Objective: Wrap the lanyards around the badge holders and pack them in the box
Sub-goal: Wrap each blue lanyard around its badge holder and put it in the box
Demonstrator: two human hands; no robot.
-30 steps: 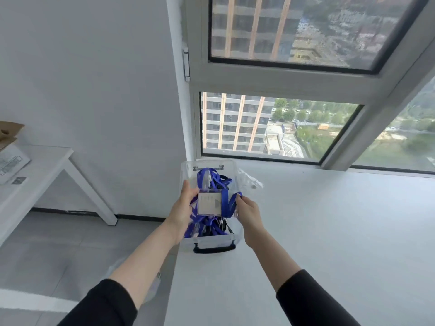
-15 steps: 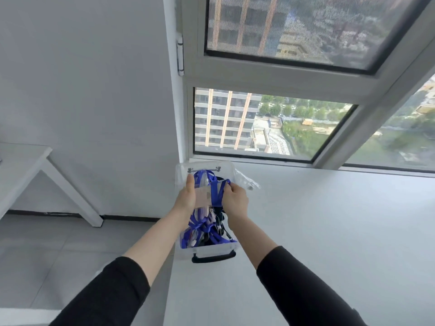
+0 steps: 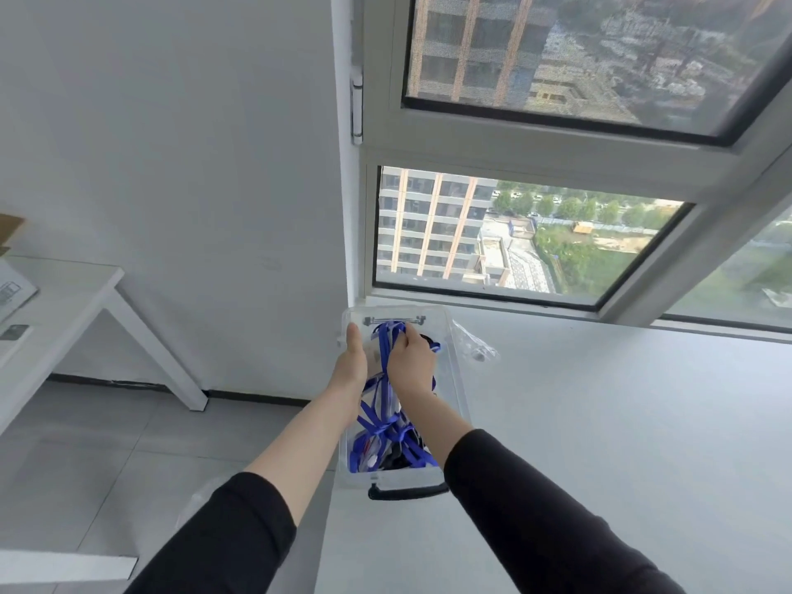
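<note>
Head view. Since a second earlier the hands have drawn together over the clear box [image 3: 455,379]. The right hand [image 3: 412,363], fingers curled, pinches the blue lanyard [image 3: 385,336] and carries it across the badge holder [image 3: 373,356], which the left hand [image 3: 353,363] grips by its edge, thumb straight, other fingers hidden. Wrapping appears under way. The holder, transparent and largely covered, sits above the box's far end; tangled lanyards [image 3: 385,439] fill the box.

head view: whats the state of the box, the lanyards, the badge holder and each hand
box: open on top, part filled
packed lanyards: lying tangled in the box
badge holder: held above the box between both hands
blue lanyard: looped round the badge holder
left hand: holds the badge holder's left edge
right hand: grips the blue lanyard
</note>
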